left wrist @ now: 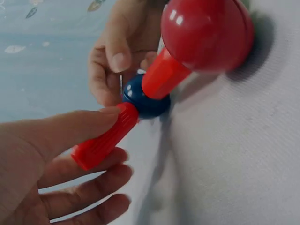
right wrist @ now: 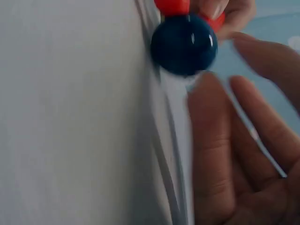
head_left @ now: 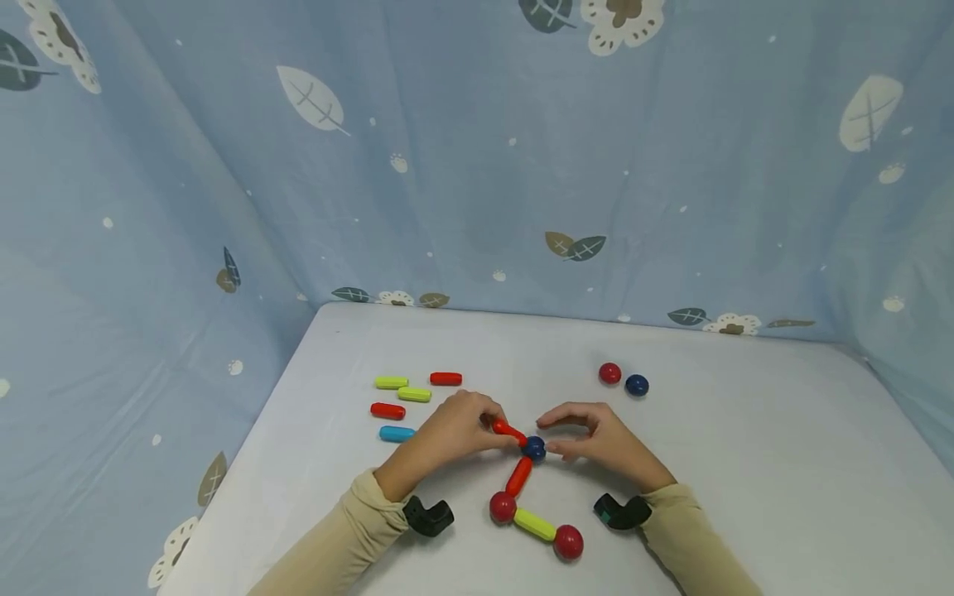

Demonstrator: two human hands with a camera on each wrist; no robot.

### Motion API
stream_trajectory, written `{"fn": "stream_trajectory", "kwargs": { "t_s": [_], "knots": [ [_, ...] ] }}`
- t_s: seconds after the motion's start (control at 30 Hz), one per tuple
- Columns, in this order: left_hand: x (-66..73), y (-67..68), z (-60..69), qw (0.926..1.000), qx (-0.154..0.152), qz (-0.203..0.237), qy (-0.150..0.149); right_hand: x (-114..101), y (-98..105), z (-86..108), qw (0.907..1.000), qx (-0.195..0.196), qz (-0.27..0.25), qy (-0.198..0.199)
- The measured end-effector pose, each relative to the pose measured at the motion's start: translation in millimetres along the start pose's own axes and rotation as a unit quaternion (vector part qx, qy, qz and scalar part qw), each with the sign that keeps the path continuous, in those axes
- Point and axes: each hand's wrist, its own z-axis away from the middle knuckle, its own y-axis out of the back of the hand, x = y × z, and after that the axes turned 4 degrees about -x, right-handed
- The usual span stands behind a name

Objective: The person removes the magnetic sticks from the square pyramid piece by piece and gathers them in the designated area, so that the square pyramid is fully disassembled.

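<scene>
My left hand pinches a red rod between thumb and fingers. The rod's far end meets a dark blue ball. From that ball a second red rod runs to a red ball, and a yellow-green rod links this to another red ball. Just right of the blue ball is my right hand, fingers loosely bent with nothing between them. In the right wrist view its thumb lies close by the blue ball; whether they touch is unclear.
Left on the white table lie yellow-green rods, red rods and a blue rod. A loose red ball and blue ball sit farther back. Patterned blue cloth hangs behind and at the sides.
</scene>
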Motion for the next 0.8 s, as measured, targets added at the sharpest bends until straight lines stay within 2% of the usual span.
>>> {"fn": "stream_trajectory", "kwargs": {
  "t_s": [0.1, 0.2, 0.43, 0.7, 0.8],
  "knots": [
    [0.7, -2.5, 0.0, 0.9998, -0.007, -0.020, 0.007, 2.9, -6.8, -1.3, 0.9992, -0.040, -0.001, 0.002],
    [0.3, -4.9, 0.0, 0.9993, -0.007, -0.035, 0.008, 5.6, -9.8, -2.5, 0.9985, -0.054, 0.003, 0.007],
    [-0.3, -8.4, -0.4, 0.9958, -0.006, -0.089, -0.019, 3.8, -9.8, -4.0, 0.9985, -0.053, 0.004, 0.009],
    [2.2, -8.5, -0.7, 0.9941, -0.005, -0.092, -0.057, 0.5, -9.8, -4.5, 0.9985, -0.054, -0.001, 0.009],
    [2.2, -8.7, -0.5, 0.9935, -0.007, -0.096, -0.061, 0.8, -10.4, -4.1, 0.9986, -0.053, 0.000, 0.009]
  ]
}}
